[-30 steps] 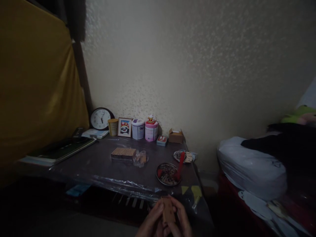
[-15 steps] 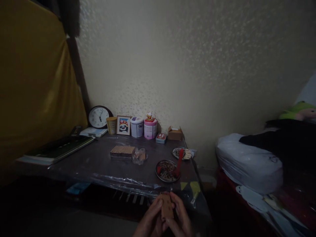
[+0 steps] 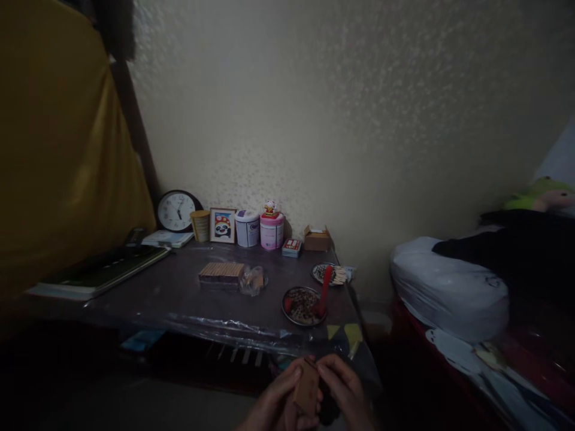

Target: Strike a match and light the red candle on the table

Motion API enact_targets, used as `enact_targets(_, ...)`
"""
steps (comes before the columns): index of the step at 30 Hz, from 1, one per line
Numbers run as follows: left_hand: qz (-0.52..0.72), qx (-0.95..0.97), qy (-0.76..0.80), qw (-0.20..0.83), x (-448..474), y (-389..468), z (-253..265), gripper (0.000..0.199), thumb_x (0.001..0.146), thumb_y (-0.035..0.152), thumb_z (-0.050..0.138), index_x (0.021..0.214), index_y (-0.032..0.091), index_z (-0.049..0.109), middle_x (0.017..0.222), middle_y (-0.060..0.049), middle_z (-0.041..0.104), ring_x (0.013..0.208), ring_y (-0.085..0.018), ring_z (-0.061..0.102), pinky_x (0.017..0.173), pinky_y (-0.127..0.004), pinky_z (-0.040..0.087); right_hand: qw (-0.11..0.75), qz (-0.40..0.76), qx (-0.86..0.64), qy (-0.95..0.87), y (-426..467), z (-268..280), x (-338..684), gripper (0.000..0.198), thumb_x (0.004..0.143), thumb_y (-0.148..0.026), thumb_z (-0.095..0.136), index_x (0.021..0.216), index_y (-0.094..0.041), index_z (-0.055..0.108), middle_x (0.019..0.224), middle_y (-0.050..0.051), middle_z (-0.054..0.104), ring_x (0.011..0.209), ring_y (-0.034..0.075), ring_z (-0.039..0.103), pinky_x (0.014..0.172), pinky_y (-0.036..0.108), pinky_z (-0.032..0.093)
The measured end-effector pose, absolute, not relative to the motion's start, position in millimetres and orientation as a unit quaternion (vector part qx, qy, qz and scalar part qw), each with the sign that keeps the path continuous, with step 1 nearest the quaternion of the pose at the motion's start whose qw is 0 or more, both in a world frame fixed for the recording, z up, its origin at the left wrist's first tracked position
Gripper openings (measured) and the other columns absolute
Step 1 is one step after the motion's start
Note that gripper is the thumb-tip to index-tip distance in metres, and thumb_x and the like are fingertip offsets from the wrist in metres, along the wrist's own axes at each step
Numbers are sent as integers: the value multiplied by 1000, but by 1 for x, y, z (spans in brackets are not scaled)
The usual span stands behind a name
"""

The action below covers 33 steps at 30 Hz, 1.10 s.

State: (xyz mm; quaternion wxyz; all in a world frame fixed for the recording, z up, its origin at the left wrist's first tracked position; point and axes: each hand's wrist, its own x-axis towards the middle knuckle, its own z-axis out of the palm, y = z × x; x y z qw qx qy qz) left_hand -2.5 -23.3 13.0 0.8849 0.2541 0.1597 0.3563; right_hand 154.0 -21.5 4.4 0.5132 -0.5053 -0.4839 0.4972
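At the bottom edge of the view both my hands hold a small tan box (image 3: 307, 386), about matchbox size. My left hand (image 3: 275, 407) grips its left side from below. My right hand (image 3: 345, 392) pinches its upper right end with the fingertips. The box is tilted and sits in front of the near edge of a dark table (image 3: 188, 293) covered in clear plastic. The light is dim and details on the box are not readable.
On the table lie a stack of tan boxes (image 3: 221, 274), a crumpled plastic wrap (image 3: 252, 280), two round dishes (image 3: 302, 305) with a red stick (image 3: 323, 290), a clock (image 3: 174, 211), tins (image 3: 271, 230), a small picture frame (image 3: 223, 224). A bed with a white bag (image 3: 444, 290) is at right.
The view has risen slightly, so table items sit a little lower-left. The box has tilted leftward in my hands, and my right hand has shifted to its upper right end.
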Motion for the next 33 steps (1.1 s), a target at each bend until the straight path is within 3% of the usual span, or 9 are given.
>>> enact_targets(10,347,246,184,886,-3,-25,8,33,89,33,46,116,18,54,84,-6,69,74,-14,65,62,-24,46,538,471,-523,-464,-23,10,155,36,66,-53,67,66,-19,61,59,-3,57,56,13,55,54,23,43)
enact_targets(14,350,227,180,891,-4,-23,6,34,88,33,46,116,15,54,84,-9,69,74,-15,65,61,-23,46,531,439,-522,-504,-22,11,156,33,71,-52,63,69,-19,61,65,-1,61,64,15,58,60,24,45)
enact_targets(21,346,197,245,884,-2,-16,6,29,86,28,44,102,9,60,71,-9,69,56,-12,63,48,-19,45,481,273,-503,-664,-22,5,160,20,84,-35,54,74,-21,64,76,2,63,76,16,61,71,24,45)
enact_targets(26,375,226,305,846,0,-17,10,31,83,24,43,105,8,58,66,-7,68,40,-10,56,38,-18,39,434,260,-509,-696,-26,10,158,18,85,-30,53,74,-21,64,76,1,62,76,15,61,71,23,45)
enact_targets(33,373,232,342,831,0,-13,5,40,80,22,41,117,8,49,64,-6,68,35,-10,54,35,-18,38,390,261,-518,-715,-27,10,157,17,84,-27,52,77,-22,66,80,3,63,76,15,62,70,22,47)
